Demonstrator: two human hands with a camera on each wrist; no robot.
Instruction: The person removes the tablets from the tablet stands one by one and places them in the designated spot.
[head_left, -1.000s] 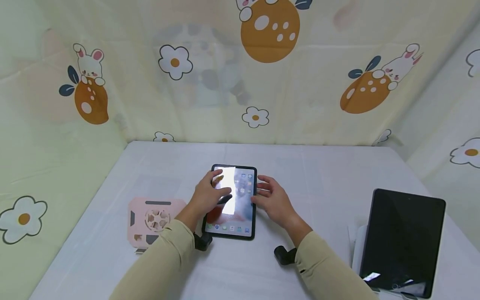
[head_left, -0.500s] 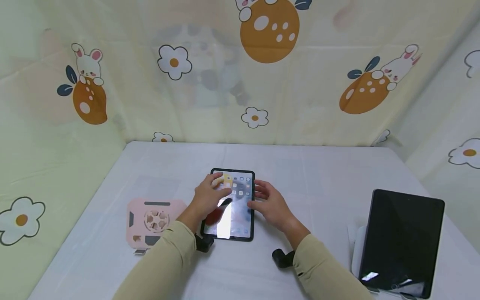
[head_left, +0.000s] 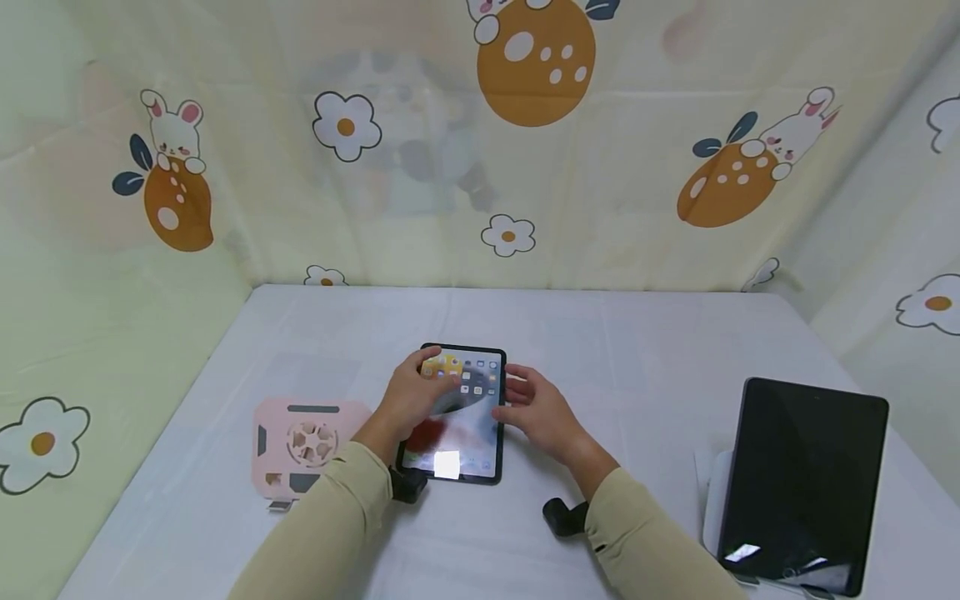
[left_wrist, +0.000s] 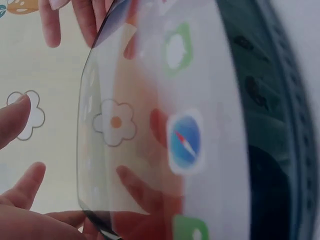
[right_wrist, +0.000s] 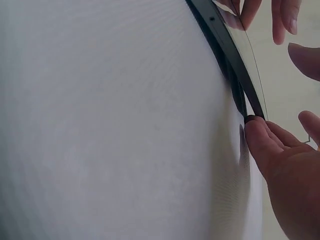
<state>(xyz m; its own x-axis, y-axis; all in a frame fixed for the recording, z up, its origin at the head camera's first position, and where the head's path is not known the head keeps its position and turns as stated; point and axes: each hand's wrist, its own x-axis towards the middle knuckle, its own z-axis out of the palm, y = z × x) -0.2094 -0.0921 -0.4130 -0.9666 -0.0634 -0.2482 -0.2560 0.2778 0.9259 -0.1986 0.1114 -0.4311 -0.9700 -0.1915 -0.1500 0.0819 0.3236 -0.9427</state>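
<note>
Tablet [head_left: 457, 437], lit and face up, sits between both hands above the white table [head_left: 615, 333], the left hand [head_left: 411, 398] gripping its left edge and the right hand [head_left: 538, 410] its right edge, near a pink plastic panel [head_left: 313, 443] and well apart from a dark screen [head_left: 802, 483].

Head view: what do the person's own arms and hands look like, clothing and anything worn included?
Long beige sleeves, the left sleeve and right sleeve, end in plain cuffs. A black, rounded device shows at the right wrist, and a similar black piece at the left. No gloves show on either hand.
</note>
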